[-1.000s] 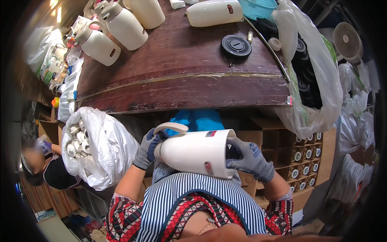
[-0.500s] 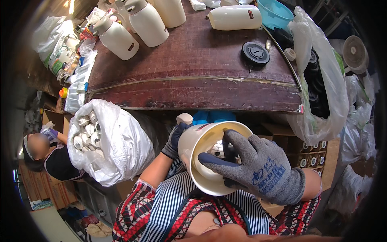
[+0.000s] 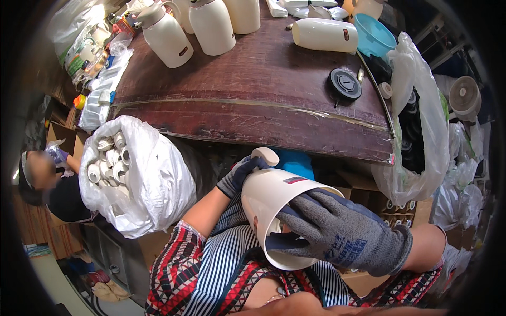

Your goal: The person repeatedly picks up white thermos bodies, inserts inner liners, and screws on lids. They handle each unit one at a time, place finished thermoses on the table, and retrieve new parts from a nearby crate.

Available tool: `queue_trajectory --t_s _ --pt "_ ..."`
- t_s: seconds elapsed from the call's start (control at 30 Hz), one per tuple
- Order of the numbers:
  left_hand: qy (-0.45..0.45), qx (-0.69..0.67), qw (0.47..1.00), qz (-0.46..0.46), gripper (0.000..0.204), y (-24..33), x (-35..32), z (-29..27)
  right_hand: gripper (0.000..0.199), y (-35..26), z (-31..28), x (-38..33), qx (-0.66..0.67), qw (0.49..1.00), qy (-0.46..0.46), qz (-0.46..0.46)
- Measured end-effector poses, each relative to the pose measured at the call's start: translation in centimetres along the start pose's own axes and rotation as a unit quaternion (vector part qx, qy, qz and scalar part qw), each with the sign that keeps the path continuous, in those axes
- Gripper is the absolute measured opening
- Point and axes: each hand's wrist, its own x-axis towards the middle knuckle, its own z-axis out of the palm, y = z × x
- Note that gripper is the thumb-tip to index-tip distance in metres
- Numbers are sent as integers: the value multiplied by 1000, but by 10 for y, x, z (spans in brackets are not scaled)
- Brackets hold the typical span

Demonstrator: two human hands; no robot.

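A cream thermos jug (image 3: 263,197) lies tilted in front of my apron, its wide open end turned right and toward me. My left hand (image 3: 241,176) is closed round its far end, beside the pale spout or handle end (image 3: 265,156). My gloved right hand (image 3: 342,229) reaches into the open end. Its thumb and forefinger curve in past the rim, and the fingertips are hidden, so what they grip inside cannot be made out. Both gloves are grey with dark blue palms.
A dark red table (image 3: 237,89) bears upright cream jugs (image 3: 211,29), a jug lying on its side (image 3: 324,36), a black round lid (image 3: 344,85) and a blue basin (image 3: 375,34). At left stands a white sack (image 3: 153,179) of pale round parts; a co-worker (image 3: 68,195) sits beyond.
My right hand has come further over the jug's open end, its fingers deeper inside. The jug has swung to point lower and more to the right. The whole view has shifted slightly.
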Motion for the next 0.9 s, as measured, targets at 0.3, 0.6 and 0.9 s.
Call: queue_trajectory --t_s 0.3,0.6,0.9 --pt "-31 50 997 44 46 19 -1 12 58 16 13 -2 -59 998 -4 -15" --pt "106 148 979 88 36 76 -51 37 84 51 84 -53 259 924 148 240" --pt "63 538 840 26 51 160 -95 110 86 55 263 -69 737 564 250 276"
